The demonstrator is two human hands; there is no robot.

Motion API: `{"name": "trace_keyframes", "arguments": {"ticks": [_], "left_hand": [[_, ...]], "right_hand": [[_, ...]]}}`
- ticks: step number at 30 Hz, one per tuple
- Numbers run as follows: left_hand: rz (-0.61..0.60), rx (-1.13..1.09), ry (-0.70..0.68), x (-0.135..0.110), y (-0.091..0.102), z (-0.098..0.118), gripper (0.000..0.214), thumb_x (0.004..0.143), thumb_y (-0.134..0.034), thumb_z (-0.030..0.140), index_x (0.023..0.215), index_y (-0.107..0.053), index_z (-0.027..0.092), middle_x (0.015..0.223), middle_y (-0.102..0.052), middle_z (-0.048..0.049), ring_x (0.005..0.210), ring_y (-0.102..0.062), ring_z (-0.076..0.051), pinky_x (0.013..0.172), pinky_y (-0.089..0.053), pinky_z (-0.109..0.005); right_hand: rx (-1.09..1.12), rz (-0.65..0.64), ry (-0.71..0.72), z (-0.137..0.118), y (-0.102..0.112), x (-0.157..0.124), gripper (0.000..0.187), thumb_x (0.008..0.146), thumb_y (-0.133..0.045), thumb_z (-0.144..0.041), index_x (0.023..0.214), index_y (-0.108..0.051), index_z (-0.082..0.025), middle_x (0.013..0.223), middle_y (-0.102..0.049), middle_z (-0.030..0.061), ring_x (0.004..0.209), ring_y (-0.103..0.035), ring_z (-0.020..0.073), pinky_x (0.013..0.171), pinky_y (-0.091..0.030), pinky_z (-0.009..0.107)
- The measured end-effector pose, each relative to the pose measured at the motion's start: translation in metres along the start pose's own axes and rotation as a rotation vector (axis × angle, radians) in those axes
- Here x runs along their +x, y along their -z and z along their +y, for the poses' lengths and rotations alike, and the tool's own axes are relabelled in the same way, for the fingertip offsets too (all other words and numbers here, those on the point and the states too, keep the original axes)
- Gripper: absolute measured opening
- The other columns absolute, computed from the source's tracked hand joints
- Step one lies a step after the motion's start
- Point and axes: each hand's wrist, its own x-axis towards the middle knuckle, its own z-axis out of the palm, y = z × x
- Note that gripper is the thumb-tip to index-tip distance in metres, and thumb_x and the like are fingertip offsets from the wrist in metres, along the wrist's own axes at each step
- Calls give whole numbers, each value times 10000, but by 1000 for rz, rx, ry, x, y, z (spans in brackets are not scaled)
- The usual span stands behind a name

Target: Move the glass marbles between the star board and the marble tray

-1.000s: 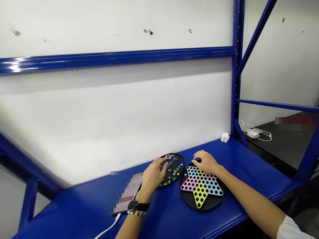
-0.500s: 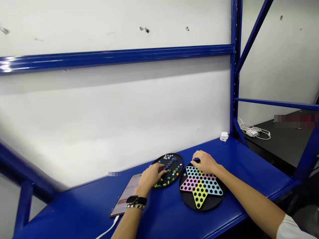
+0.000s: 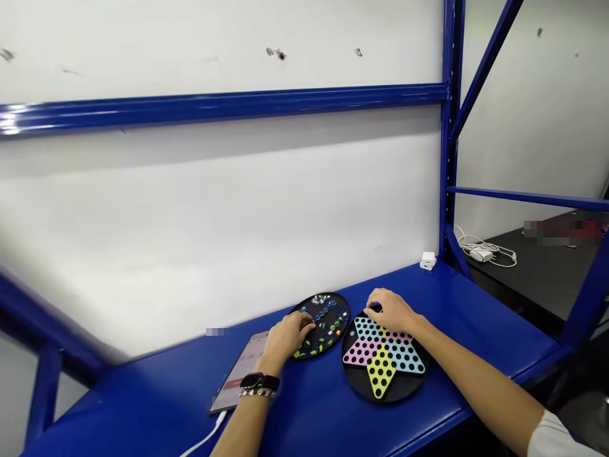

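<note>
A round black tray (image 3: 295, 341) holds several glass marbles in green, blue and clear tones, with an orange one (image 3: 338, 332) near its right side. My left hand (image 3: 287, 335) reaches over the tray's left part, thumb and index finger drawn close together; whatever lies between the tips is too small to make out. To the right sits a round Chinese checkers board (image 3: 382, 365) with a pink, light blue and yellow star full of holes. Over its far edge, my right hand (image 3: 389, 308) is bent with fingers curled in a pinch, their contents hidden.
A phone or tablet (image 3: 246, 368) with a lit screen lies left of the tray, a white cable (image 3: 204, 438) plugged in. A white charger (image 3: 428, 260) stands at the back right of the blue table (image 3: 157, 393). Blue posts (image 3: 447, 158) frame the space before the white wall.
My left thumb and index finger have drawn closer together over the tray. My right hand stays almost still above the board's far edge.
</note>
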Motion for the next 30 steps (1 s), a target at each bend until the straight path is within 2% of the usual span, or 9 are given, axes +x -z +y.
{"name": "trace_keyframes", "arguments": {"ticks": [5, 20, 24, 27, 30], "left_hand": [[-2, -36, -28, 1, -1, -1, 294, 904, -518, 391, 1083, -687, 231, 1135, -717, -72, 1030, -666, -251, 793, -496, -308], [19, -101, -49, 4, -4, -7, 261, 882, -548, 370, 1033, -716, 238, 1104, -735, -48, 1017, -675, -226, 818, -500, -272], [39, -125, -42, 4, 1, -10, 260, 860, -564, 363, 1015, -724, 230, 1063, -746, -50, 994, -681, -228, 809, -497, -273], [81, -194, -51, 1, 9, -2, 291, 863, -549, 407, 1013, -731, 236, 1018, -752, -49, 922, -685, -226, 777, -497, -276], [102, -325, -119, -6, 16, 21, 332, 850, -555, 450, 1011, -738, 225, 1003, -754, -48, 874, -678, -214, 777, -502, -276]], "right_hand": [[-6, -9, 1, -1, 0, 0, 191, 907, -559, -325, 857, -693, -199, 977, -682, 65, 925, -607, 210, 817, -457, 343], [-20, -18, -1, 0, 0, 0, 178, 896, -572, -321, 878, -705, -204, 968, -677, 66, 922, -617, 211, 808, -465, 327], [-20, -24, -1, -2, 2, -1, 196, 902, -562, -330, 883, -707, -199, 971, -677, 71, 924, -616, 211, 813, -464, 328], [-19, -30, -11, -4, 4, 0, 205, 903, -557, -330, 888, -708, -191, 978, -678, 77, 930, -614, 215, 812, -462, 329], [-24, -33, -15, -5, 4, 0, 207, 904, -555, -327, 896, -707, -187, 977, -677, 78, 933, -611, 216, 819, -460, 334]]}}
